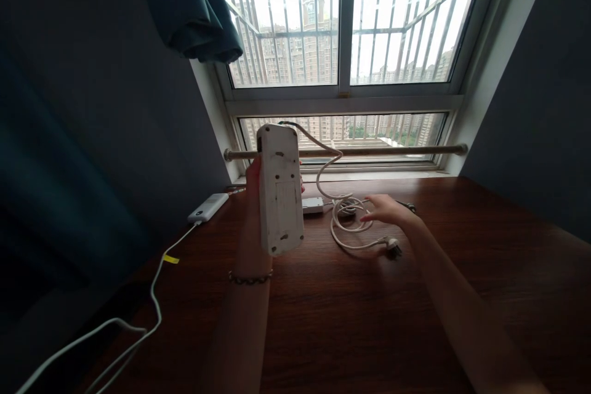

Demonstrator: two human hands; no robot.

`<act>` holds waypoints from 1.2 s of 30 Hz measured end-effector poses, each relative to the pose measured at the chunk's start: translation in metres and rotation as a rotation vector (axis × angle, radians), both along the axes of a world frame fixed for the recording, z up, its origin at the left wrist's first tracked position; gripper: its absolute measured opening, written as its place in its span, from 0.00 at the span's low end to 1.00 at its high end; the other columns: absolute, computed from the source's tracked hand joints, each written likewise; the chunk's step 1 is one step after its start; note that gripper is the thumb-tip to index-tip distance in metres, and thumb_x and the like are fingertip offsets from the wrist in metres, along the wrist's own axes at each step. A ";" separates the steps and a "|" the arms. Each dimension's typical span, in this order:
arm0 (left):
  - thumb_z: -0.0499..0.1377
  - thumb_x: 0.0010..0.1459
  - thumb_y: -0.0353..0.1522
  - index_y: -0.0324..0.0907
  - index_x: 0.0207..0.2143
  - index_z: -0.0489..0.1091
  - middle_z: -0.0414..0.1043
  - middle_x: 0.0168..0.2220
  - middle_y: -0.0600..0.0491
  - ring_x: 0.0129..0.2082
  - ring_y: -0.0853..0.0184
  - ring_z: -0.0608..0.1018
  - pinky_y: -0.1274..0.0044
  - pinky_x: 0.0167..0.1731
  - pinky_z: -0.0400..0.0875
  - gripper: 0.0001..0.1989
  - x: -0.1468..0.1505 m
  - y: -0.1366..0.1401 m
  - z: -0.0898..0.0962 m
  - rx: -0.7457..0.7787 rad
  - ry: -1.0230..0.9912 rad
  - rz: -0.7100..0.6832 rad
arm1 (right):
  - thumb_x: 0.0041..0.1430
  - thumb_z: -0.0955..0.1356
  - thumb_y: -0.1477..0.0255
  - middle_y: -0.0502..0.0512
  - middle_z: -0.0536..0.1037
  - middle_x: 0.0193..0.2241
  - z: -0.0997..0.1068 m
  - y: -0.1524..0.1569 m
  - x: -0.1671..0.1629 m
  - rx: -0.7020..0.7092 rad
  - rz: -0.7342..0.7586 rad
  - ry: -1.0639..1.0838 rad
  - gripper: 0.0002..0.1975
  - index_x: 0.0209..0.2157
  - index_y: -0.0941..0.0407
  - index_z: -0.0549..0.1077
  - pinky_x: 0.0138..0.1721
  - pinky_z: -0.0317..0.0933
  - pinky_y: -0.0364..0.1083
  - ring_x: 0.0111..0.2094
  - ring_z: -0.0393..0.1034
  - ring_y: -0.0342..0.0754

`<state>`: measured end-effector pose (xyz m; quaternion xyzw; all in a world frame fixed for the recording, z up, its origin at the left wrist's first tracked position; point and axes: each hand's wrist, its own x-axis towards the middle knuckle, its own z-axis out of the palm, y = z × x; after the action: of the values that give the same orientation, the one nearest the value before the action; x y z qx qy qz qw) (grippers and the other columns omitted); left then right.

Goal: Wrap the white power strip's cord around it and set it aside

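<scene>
A white power strip (280,197) is held up on end in my left hand (253,180), its back with screw holes and hanging slots facing me. The strip hides most of that hand's fingers. From its top end a white cord (323,149) loops down to a loose coil (353,214) on the wooden table. My right hand (384,209) is over the right side of the coil, fingers apart; whether they touch the cord I cannot tell. The cord's plug (392,247) lies on the table just below that hand.
Behind the strip lies a smaller white box (313,205) with a cable. A white device (209,208) with its own long cable (157,301) is at the table's left edge. Beyond the table (332,320) are a metal rail (401,151), a window and a blue curtain (198,12).
</scene>
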<state>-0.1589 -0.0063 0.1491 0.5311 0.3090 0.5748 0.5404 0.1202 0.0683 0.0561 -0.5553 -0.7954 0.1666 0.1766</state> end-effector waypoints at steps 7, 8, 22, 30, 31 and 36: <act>0.45 0.44 0.60 0.41 0.36 0.70 0.66 0.24 0.51 0.24 0.68 0.66 0.74 0.23 0.64 0.35 0.020 -0.012 0.005 -0.068 -0.154 -0.219 | 0.47 0.72 0.69 0.58 0.74 0.45 0.038 -0.044 -0.027 0.333 0.355 0.212 0.22 0.46 0.56 0.71 0.48 0.59 0.47 0.46 0.68 0.53; 0.45 0.44 0.60 0.41 0.37 0.70 0.66 0.25 0.51 0.24 0.68 0.67 0.74 0.24 0.66 0.36 0.023 -0.015 0.004 -0.073 -0.212 -0.234 | 0.50 0.71 0.70 0.57 0.76 0.40 0.039 -0.047 -0.030 0.310 0.382 0.200 0.16 0.42 0.56 0.73 0.44 0.61 0.45 0.42 0.70 0.51; 0.55 0.52 0.46 0.38 0.55 0.54 0.68 0.36 0.47 0.28 0.71 0.72 0.79 0.28 0.72 0.32 -0.010 -0.013 -0.006 -0.343 -0.760 -0.360 | 0.59 0.64 0.65 0.52 0.72 0.26 0.055 -0.044 -0.001 0.770 -0.089 0.675 0.10 0.34 0.57 0.72 0.32 0.60 0.43 0.28 0.67 0.45; 0.58 0.49 0.37 0.41 0.54 0.58 0.68 0.44 0.45 0.38 0.63 0.75 0.68 0.40 0.73 0.30 -0.011 -0.022 -0.005 -0.047 -0.402 -0.210 | 0.56 0.65 0.63 0.48 0.68 0.22 0.057 -0.036 0.019 0.843 -0.206 1.057 0.12 0.35 0.56 0.73 0.25 0.58 0.41 0.23 0.62 0.41; 0.59 0.48 0.37 0.43 0.54 0.58 0.69 0.45 0.46 0.38 0.62 0.75 0.66 0.41 0.73 0.30 -0.009 -0.021 -0.007 -0.021 -0.303 -0.151 | 0.56 0.66 0.63 0.48 0.68 0.22 0.058 -0.038 0.018 0.850 -0.188 1.049 0.12 0.35 0.56 0.73 0.24 0.58 0.41 0.22 0.61 0.41; 0.64 0.44 0.35 0.48 0.59 0.50 0.71 0.41 0.50 0.30 0.65 0.76 0.70 0.32 0.73 0.41 0.011 -0.019 -0.012 0.075 0.192 0.026 | 0.55 0.68 0.67 0.50 0.71 0.26 0.067 -0.060 0.011 0.827 0.006 0.810 0.07 0.33 0.56 0.75 0.25 0.56 0.41 0.25 0.63 0.42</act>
<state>-0.1483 -0.0252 0.1373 0.5995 0.3446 0.5393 0.4807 0.1309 0.0079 0.1232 -0.3299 -0.6649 0.0418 0.6688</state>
